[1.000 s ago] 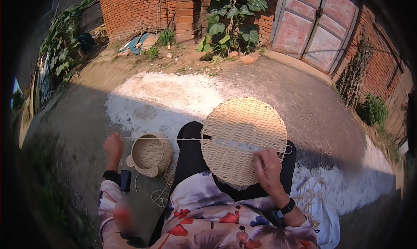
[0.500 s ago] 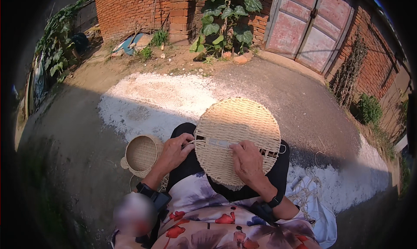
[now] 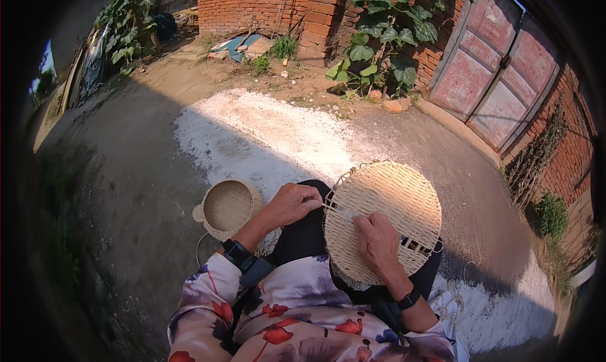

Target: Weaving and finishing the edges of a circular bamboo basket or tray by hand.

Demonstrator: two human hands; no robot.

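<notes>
A round, flat piece woven from pale straw-coloured cord (image 3: 394, 191) rests tilted on my lap. Gaps in the weave show dark at its left edge and at the lower right. At the left edge, my left hand (image 3: 291, 204) pinches a thin cord (image 3: 327, 206) that runs to the weave. My right hand (image 3: 379, 243) lies on the disc, thumb and fingers closed at the end of a flat whitish strip (image 3: 345, 213) set in the weave. Part of that strip is hidden under the fingers.
A small round woven basket (image 3: 231, 207) stands on the ground to the left, loose cord beside it. White cloth or bag (image 3: 445, 306) lies low at the right. Ahead are white powdery material (image 3: 252, 125), a climbing leafy plant (image 3: 385, 40), a brick wall and a red metal door (image 3: 486, 52).
The whole view has swung, so the scene sits further right in the picture. The disc has tilted and its left rim now shows open loops. Both hands keep their places at it.
</notes>
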